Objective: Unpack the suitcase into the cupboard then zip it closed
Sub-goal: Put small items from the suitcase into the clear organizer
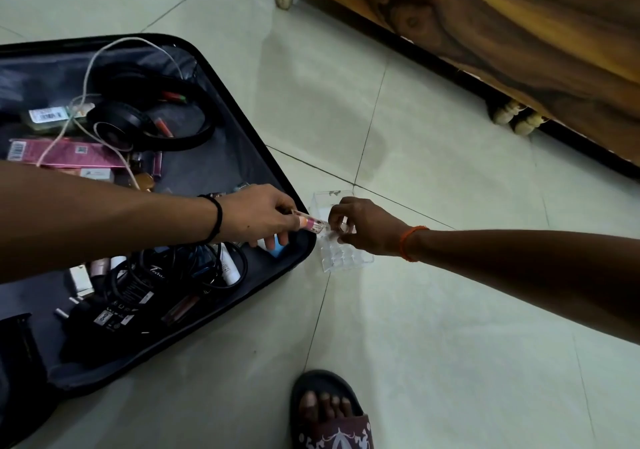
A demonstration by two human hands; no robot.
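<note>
Looking down, I see my left hand (263,211) pinching a small tube (310,224) with curled fingers, its tip pointing at a clear organiser (346,258) on the floor (433,327). My right hand (360,225) pinches something at that organiser, perhaps its rim; the plastic is too clear to tell. Just left lies the open suitcase (242,157), touching the organiser's corner, holding headphones (138,109), a white cable (90,78), a charger (107,317) and cosmetics

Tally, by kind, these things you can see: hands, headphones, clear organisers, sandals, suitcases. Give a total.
Hands: 2, the left hand and the right hand
Headphones: 1
Clear organiser: 1
Sandal: 1
Suitcase: 1
Total: 6
</note>
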